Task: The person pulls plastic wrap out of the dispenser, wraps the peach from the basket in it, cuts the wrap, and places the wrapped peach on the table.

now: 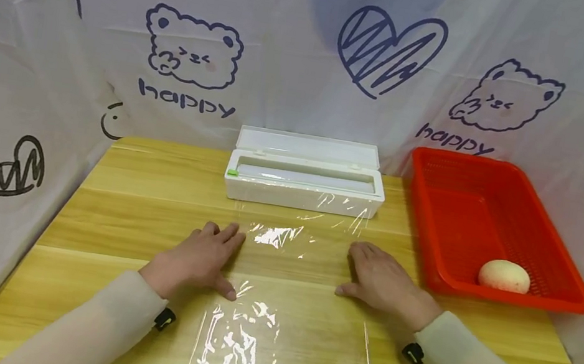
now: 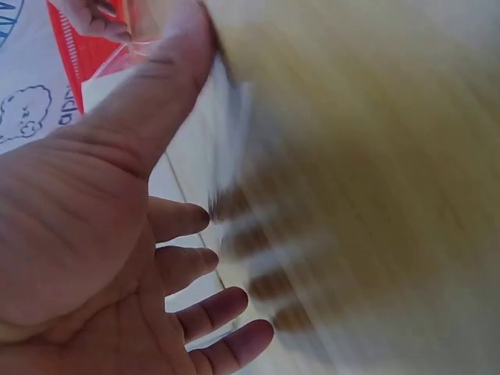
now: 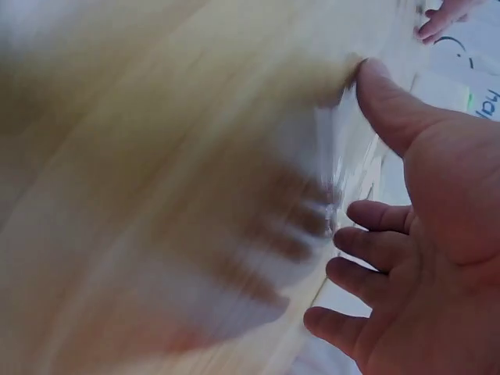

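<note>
A sheet of clear plastic wrap (image 1: pixel 275 236) runs from a white wrap dispenser (image 1: pixel 301 197) towards me, lying over the wooden table. My left hand (image 1: pixel 204 257) is at the sheet's left edge, fingers extended and thumb spread apart. Opposite it, my right hand (image 1: pixel 385 281) is at the right edge in much the same pose. In both wrist views the fingertips are at the table surface, and neither hand grips anything. Whether the fingertips touch the film or only the table I cannot tell. The dispenser's lid stands raised, with the roll showing inside.
A red plastic basket (image 1: pixel 449 230) stands at the right, close to my right hand. Inside its near end lies a pale, rounded, peach-like thing (image 1: pixel 504 275) with a pinkish underside. White printed cloth (image 1: pixel 297 69) hangs behind the wooden table (image 1: pixel 112 212) and at both sides.
</note>
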A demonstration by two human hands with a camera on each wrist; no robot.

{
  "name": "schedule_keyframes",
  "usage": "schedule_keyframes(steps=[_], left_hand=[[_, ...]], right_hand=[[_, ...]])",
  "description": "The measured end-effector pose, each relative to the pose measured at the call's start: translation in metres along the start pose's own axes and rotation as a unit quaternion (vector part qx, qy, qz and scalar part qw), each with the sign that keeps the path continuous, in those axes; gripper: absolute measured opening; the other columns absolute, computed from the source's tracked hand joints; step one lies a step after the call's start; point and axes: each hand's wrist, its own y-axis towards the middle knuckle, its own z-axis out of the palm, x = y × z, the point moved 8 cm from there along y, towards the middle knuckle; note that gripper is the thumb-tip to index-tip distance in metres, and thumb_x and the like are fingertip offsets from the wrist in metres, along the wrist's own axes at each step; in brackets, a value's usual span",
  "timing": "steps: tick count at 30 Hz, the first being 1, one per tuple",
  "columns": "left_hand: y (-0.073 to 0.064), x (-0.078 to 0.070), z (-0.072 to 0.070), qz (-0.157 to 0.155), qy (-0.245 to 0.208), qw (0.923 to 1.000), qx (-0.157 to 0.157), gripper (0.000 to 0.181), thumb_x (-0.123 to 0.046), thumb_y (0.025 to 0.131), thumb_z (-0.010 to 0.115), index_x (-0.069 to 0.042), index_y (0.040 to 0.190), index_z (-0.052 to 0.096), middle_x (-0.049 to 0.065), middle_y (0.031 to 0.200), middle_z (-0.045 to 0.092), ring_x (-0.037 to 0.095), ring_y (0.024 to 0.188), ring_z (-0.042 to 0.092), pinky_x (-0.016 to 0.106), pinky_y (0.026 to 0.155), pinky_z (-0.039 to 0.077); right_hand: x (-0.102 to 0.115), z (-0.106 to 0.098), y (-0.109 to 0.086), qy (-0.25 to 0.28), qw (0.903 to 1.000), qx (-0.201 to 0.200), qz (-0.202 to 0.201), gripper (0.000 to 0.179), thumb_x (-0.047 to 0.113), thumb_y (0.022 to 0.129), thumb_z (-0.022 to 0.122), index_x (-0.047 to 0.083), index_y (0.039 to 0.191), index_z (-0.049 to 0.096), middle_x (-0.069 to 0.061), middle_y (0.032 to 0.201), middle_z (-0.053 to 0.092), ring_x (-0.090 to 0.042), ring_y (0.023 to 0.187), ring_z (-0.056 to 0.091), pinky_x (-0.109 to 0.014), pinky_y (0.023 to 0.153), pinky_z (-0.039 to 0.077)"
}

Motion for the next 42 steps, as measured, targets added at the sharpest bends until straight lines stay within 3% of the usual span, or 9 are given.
schedule_keyframes(steps=[7,16,25,32,35,39,42], left_hand=[[0.005,0.008,0.003,-0.013,0.002,0.9998,0.017,0.130,-0.069,0.070,0.087,0.000,0.164,0.029,0.025,0.171,0.024,0.049,0.141,0.039,0.069,0.114,0.036],[0.006,0.013,0.003,-0.011,-0.007,0.9997,0.021,0.133,-0.069,0.068,0.088,-0.001,0.165,0.028,0.023,0.172,0.024,0.048,0.141,0.040,0.069,0.113,0.037],[-0.001,0.014,-0.003,-0.003,-0.037,0.9993,0.004,0.125,-0.062,0.072,0.090,-0.001,0.164,0.030,0.025,0.171,0.027,0.051,0.138,0.042,0.069,0.109,0.041],[-0.009,0.013,-0.002,-0.013,-0.049,0.9987,0.009,0.123,-0.058,0.072,0.092,-0.004,0.164,0.031,0.022,0.172,0.026,0.053,0.140,0.040,0.070,0.112,0.038],[-0.011,0.012,-0.001,-0.011,-0.044,0.9989,0.008,0.123,-0.058,0.072,0.092,-0.004,0.164,0.032,0.021,0.172,0.027,0.051,0.139,0.041,0.069,0.111,0.039],[-0.013,0.007,-0.004,-0.001,-0.040,0.9992,-0.008,0.120,-0.057,0.071,0.093,-0.004,0.162,0.035,0.024,0.170,0.030,0.052,0.137,0.043,0.071,0.108,0.041],[-0.016,0.002,-0.006,0.011,-0.030,0.9990,-0.030,0.112,-0.057,0.070,0.094,-0.004,0.156,0.043,0.026,0.162,0.040,0.052,0.135,0.045,0.071,0.105,0.043]], right_hand=[[-0.011,0.006,0.001,0.010,0.9993,0.030,0.021,0.072,0.051,0.088,0.083,-0.003,0.126,0.054,-0.020,0.125,0.065,-0.038,0.120,0.063,-0.055,0.109,0.049],[-0.012,0.005,0.002,0.020,0.9988,0.033,0.030,0.063,0.051,0.085,0.086,0.003,0.115,0.055,-0.005,0.099,0.058,-0.028,0.099,0.060,-0.050,0.098,0.052],[-0.011,-0.002,0.002,0.033,0.9980,0.008,0.054,0.055,0.047,0.091,0.081,0.005,0.116,0.056,-0.008,0.101,0.061,-0.031,0.102,0.061,-0.050,0.093,0.052],[-0.009,-0.007,0.000,0.050,0.9963,0.008,0.069,0.060,0.041,0.086,0.087,0.002,0.122,0.061,-0.013,0.119,0.066,-0.034,0.115,0.060,-0.052,0.102,0.051],[-0.008,-0.005,-0.002,0.043,0.9970,0.010,0.063,0.060,0.038,0.083,0.091,0.002,0.121,0.061,-0.012,0.119,0.065,-0.034,0.114,0.060,-0.051,0.102,0.051],[-0.007,-0.004,-0.002,0.038,0.9977,0.001,0.056,0.058,0.037,0.083,0.091,0.003,0.120,0.061,-0.011,0.118,0.065,-0.033,0.112,0.060,-0.050,0.101,0.052],[-0.007,-0.009,-0.003,0.048,0.9971,-0.009,0.059,0.057,0.036,0.085,0.089,0.002,0.122,0.061,-0.012,0.121,0.065,-0.034,0.116,0.060,-0.051,0.103,0.051]])
